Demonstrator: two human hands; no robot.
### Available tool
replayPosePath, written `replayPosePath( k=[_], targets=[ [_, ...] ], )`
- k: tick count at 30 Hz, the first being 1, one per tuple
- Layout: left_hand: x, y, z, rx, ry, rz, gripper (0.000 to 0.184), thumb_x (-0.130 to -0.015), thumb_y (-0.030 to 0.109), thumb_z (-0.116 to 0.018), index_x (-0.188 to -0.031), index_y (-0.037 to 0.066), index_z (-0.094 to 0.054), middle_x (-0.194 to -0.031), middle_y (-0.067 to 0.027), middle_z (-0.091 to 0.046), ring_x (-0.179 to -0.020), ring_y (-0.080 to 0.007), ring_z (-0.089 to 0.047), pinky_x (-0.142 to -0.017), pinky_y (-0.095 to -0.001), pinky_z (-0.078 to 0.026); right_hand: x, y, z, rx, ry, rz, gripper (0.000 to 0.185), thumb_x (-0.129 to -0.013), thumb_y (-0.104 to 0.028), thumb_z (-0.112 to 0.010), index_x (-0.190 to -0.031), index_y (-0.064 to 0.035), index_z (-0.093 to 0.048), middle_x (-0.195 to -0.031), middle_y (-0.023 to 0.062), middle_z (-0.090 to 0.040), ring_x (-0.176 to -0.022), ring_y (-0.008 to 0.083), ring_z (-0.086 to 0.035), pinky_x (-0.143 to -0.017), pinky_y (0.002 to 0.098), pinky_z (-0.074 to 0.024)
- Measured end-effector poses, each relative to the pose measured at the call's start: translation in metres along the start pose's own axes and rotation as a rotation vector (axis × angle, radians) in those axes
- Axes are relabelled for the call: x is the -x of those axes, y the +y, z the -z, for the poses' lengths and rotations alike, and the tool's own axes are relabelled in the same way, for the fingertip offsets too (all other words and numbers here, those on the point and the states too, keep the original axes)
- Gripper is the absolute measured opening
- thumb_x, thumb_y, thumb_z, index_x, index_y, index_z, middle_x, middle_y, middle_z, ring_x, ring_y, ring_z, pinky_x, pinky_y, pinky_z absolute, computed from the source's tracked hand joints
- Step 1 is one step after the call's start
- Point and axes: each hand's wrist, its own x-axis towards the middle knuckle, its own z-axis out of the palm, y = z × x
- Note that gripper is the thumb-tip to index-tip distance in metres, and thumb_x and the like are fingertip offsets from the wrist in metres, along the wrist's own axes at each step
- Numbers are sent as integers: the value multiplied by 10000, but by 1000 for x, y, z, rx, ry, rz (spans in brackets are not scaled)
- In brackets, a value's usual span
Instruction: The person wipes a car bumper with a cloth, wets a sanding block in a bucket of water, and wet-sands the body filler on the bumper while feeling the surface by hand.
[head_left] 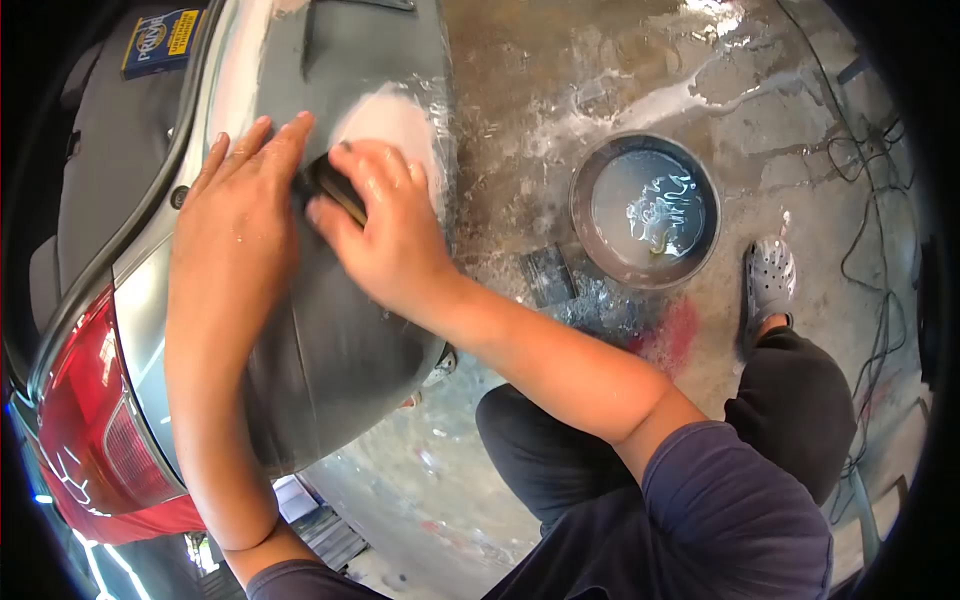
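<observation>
My left hand (235, 215) lies flat on the car's grey rear panel (345, 345), fingers stretched out. Wet drops show on its back. Beside it, my right hand (395, 220) grips a dark sanding block (335, 190) against the panel. My fingers partly cover the block, and its underside is hidden. Just past my right hand is a pale, whitish filler patch (390, 125) on the panel. The red tail light (95, 400) sits below and left of my left hand.
A round basin (580, 225) of cloudy water stands on the wet concrete floor (520, 100). Black cables (875, 290) run along the right side. A blue and yellow box (163, 43) is seen through the car window. My shoe (772, 275) is right of the basin.
</observation>
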Motion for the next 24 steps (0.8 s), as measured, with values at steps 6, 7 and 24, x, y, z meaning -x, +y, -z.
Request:
replayPosePath(
  k=[6,7,24],
  targets=[
    [4,1,3,-26,8,-8,484,-892,-54,-497,-1355,44,-601,-1234,-161,-714,-1297,-337,-601,-1165,-467,-415,-30,35,-3,-64,77,-314,415,-898,-247,-708,-1205,26,-648,-1235,193,-630,-1153,397,-572,-1035,483,-415],
    [5,-1,2,-15,10,-11,481,-893,-51,-499,-1352,46,-603,-1237,-159,-713,-1296,-338,-602,-1163,-467,-417,-30,32,-3,-25,82,-346,418,-902,-244,-703,-1214,29,-645,-1238,191,-630,-1154,399,-570,-1042,482,-412],
    [1,2,0,-10,-2,-14,529,-893,-57,-485,-1397,69,-585,-1270,-165,-702,-1293,-354,-606,-1157,-469,-424,33,-7,7,-39,-14,-1,430,-845,-232,-784,-1180,7,-656,-1219,201,-638,-1169,390,-583,-1000,478,-424]
  ],
)
